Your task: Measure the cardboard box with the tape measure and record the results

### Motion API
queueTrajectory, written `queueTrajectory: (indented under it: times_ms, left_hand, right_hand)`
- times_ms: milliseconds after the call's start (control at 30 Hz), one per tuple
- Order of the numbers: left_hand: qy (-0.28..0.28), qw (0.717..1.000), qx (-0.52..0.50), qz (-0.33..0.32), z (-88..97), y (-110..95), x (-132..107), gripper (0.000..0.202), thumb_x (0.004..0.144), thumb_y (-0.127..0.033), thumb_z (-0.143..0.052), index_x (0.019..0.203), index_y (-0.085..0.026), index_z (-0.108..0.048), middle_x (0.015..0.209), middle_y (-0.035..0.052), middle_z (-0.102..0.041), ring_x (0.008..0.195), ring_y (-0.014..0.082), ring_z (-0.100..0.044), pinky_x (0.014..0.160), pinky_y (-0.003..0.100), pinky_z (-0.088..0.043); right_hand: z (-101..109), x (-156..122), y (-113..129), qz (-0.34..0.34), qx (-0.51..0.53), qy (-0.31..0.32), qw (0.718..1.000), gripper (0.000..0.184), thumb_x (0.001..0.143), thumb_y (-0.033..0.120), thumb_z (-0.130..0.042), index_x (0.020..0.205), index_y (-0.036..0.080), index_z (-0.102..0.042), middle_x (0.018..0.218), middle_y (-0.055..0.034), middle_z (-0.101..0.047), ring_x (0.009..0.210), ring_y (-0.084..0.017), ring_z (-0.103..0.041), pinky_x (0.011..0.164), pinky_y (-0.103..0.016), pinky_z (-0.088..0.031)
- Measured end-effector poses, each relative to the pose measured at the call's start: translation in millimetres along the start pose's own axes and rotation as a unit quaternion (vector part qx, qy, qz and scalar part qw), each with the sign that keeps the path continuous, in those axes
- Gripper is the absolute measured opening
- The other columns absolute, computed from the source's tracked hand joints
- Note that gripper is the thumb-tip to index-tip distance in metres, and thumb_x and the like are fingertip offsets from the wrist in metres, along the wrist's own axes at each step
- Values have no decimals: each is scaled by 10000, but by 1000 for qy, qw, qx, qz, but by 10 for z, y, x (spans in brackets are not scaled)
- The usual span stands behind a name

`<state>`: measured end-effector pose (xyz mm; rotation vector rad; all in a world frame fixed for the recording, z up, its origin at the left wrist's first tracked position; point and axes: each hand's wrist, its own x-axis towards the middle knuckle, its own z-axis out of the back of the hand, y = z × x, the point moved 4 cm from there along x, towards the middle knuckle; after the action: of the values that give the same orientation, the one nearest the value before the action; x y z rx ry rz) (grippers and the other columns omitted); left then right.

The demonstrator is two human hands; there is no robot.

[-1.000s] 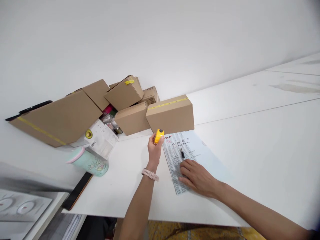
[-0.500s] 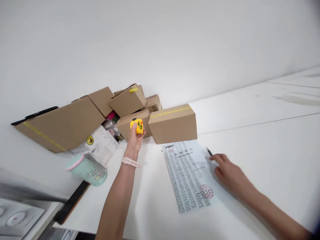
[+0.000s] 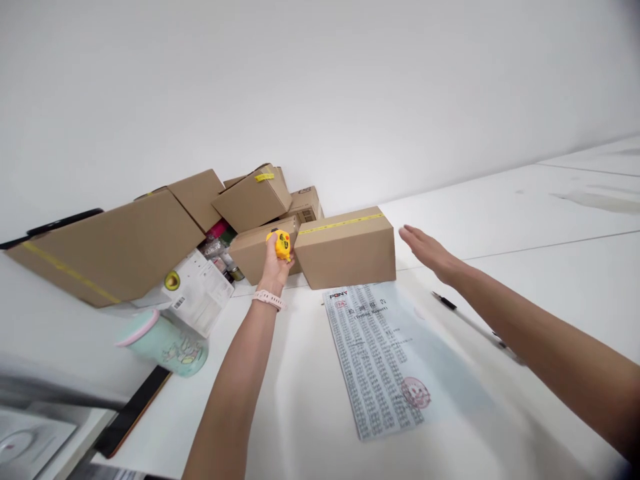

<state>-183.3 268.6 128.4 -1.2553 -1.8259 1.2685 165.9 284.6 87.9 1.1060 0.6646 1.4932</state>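
My left hand point(image 3: 276, 271), raised in front of the cardboard boxes, is closed around a yellow tape measure point(image 3: 283, 245). No blade is visibly pulled out of it. Just right of that hand lies a long cardboard box point(image 3: 346, 257) with yellow tape along its top. My right hand point(image 3: 429, 252) is stretched out flat near the box's right end, a small gap apart from it, holding nothing. In front of the box lies a printed report point(image 3: 370, 360) with a red round stamp. A black pen point(image 3: 445, 301) rests on the table below my right hand, partly hidden by my forearm.
More cardboard boxes point(image 3: 253, 200) are stacked against the wall at the left, with a large taped box point(image 3: 110, 247) leaning there. A white carton with an avocado picture point(image 3: 203, 293) and a mint-green cup point(image 3: 173, 347) stand nearer me. A black flat object point(image 3: 133, 410) lies at the table's left edge.
My right hand has let go of the pen, which now lies on the table, and has moved up beside the box. My left hand has shifted slightly right and up with the tape measure.
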Motion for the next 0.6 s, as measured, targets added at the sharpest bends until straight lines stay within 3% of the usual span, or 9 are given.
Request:
queueTrajectory:
  times_ms: [100,200,267,367,500,600]
  left_hand:
    - [7,1000,4,0,-32,-14,-116,395,807,-544,-613,945,-174,-613,750,-4,-617,591,103,-549,665,252,-468]
    - [18,1000,-5,-21,59,-7,-442,346,795,-479,-664,999,-202,-630,867,16,-666,741,140,-623,742,275,-512]
    - [26,999,-18,-44,202,65,-793,357,779,-446,-701,1064,-239,-641,1010,23,-691,940,186,-648,847,306,-527]
    - [34,995,-36,-88,497,310,-1444,438,765,-450,-729,1151,-254,-660,1232,56,-662,1227,283,-562,1002,425,-498]
    - [3,995,-23,-101,848,763,-2258,540,764,-511,-727,1214,-222,-658,1297,91,-635,1286,329,-526,1102,481,-420]
    - [-1,996,-33,-88,966,1009,-2662,618,737,-531,-742,1250,-203,-637,1295,123,-632,1286,365,-525,1100,493,-419]
  right_hand:
    - [-236,296,249,-59,49,21,997,521,906,594,-449,1193,185,-598,1276,-193,-640,1094,-332,-643,806,-445,-560]
    - [-280,159,287,-78,88,25,993,473,866,518,-567,1195,179,-564,1266,-197,-645,1105,-324,-641,847,-445,-562]
    - [-215,-155,215,-68,121,23,990,463,843,485,-626,1199,199,-548,1303,-164,-634,1158,-304,-620,918,-437,-550]
    - [-86,-793,15,-31,222,27,974,528,777,449,-742,1217,235,-542,1386,-121,-590,1245,-307,-574,1027,-478,-504]
    - [15,-1535,-362,-36,249,25,967,572,752,459,-775,1243,310,-523,1422,-69,-564,1325,-322,-505,1057,-490,-490]
    - [95,-1825,-611,-53,233,9,971,538,734,492,-771,1203,351,-548,1392,-37,-585,1308,-343,-518,1053,-510,-491]
